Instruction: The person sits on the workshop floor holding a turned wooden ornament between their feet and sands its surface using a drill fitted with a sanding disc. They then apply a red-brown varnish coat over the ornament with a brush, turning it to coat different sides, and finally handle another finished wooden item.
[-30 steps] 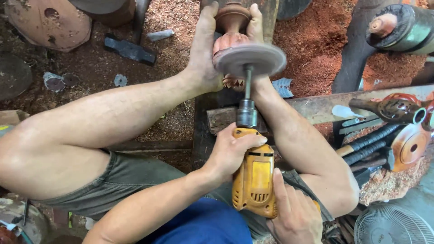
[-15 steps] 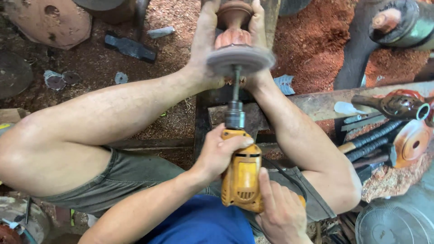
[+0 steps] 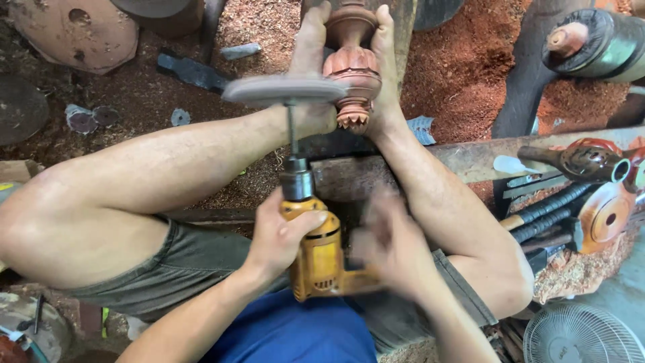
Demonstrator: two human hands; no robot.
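Leftward since earlier, sanding disc; left hand clamps heavy, rigid drill body; right hand blurred, grip indeterminable.

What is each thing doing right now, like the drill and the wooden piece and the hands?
Yellow drill: held, pointing away from the person.
Sanding disc: on the drill's shaft, beside the wooden piece.
Carved wooden piece: clamped between two bare feet.
Left hand: gripping the drill body.
Right hand: blurred, by the drill's handle; grip unclear.
Fan: on the floor; spinning or not, cannot tell.
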